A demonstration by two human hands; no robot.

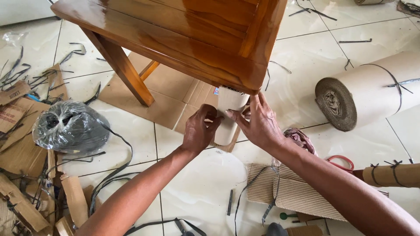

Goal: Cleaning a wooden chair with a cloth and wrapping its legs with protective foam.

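Head view, frame centre: left hand (200, 131) and right hand (259, 124), fingers curled closed, press a pale cardboard wrap (228, 114) around the leg of a glossy wooden table (183, 35); cardboard roll (372, 91) at right on the tiled floor (201, 183).

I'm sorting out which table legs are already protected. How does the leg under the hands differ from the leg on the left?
The near leg is wrapped in pale cardboard; the left leg is bare glossy brown wood. The left hand and right hand press on the near leg's wrap; nothing touches the left leg. The near leg shows only below the tabletop corner; the left leg shows along most of its length. Both stand on flattened cardboard.
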